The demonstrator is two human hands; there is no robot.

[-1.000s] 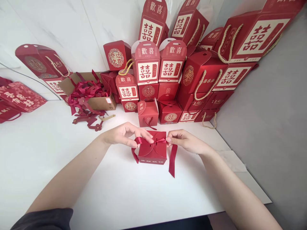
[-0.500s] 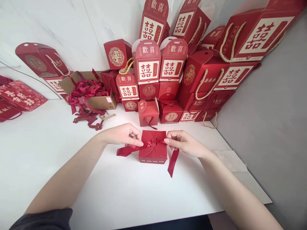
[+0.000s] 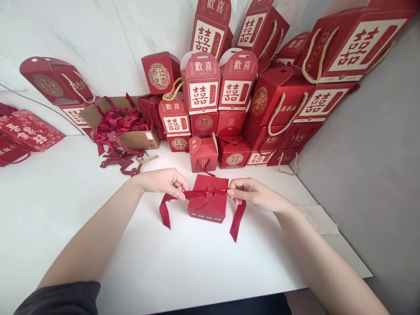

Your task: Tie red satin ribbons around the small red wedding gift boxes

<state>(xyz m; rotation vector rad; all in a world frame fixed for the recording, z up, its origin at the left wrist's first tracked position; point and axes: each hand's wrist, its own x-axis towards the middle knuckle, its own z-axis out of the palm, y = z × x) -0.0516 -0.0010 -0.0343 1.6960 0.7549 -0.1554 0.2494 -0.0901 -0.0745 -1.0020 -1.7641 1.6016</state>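
A small red box [image 3: 207, 204] with slotted, overlapping top flaps rests on the white table between my hands. A dark red ribbon [image 3: 194, 194] runs across its top at the slots, stretched out to both sides. On the left, my left hand [image 3: 169, 183] pinches one part of the ribbon, whose end hangs down below the fingers. Close to the box's right edge, my right hand [image 3: 246, 192] pinches the other part, and that end hangs down too.
Stacked red gift boxes [image 3: 234, 159] line the back of the white table [image 3: 164, 271]. A cardboard box [image 3: 134, 139] overflowing with red ribbons is at the back left, loose ribbons before it. Red bags [image 3: 33, 131] lie far left. A grey wall [image 3: 370, 175] borders the right side.
My left hand has moved slightly left and up, and the ribbon on that side is straighter, its end now hanging down. The small box has turned a little. My right hand has barely moved.
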